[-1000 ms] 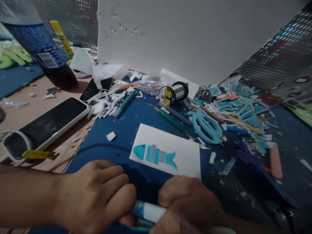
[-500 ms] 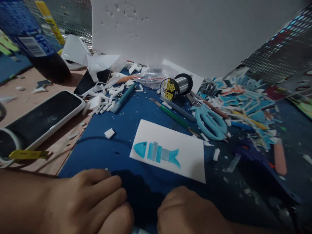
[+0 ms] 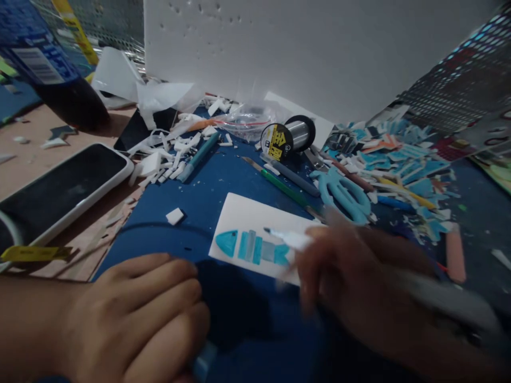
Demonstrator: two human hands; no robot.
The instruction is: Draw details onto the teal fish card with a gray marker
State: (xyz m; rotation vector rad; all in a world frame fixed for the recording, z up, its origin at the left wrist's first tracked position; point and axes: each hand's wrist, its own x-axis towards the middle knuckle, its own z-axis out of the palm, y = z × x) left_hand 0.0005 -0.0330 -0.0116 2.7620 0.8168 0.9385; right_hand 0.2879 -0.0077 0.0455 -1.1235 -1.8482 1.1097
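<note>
My right hand (image 3: 339, 266), smeared by motion, grips a white marker (image 3: 293, 238) with a dark tip. The tip hangs over a white card (image 3: 247, 207), pointing left. On the card is a blue fish (image 3: 249, 247) in separate pieces: head, striped body and tail; the hand hides the tail end and the card's right part. My left hand (image 3: 155, 314) is closed, knuckles up, to the left below the card. A blurred light-blue thing (image 3: 205, 360) shows under its fingers; I cannot make out what it is.
Beyond the card lie a green-handled craft knife (image 3: 279, 183), light-blue scissors (image 3: 345, 197) and a wire spool (image 3: 287, 139). Blue and white scraps (image 3: 399, 154) heap at right. A phone (image 3: 64, 191) and a dark drink bottle (image 3: 51, 69) stand left. A white foam board (image 3: 259, 48) rises behind.
My right hand has risen from the bottom edge to over the card's right part, with the marker now showing. My left hand stays closed and has shifted slightly. The view has moved a little.
</note>
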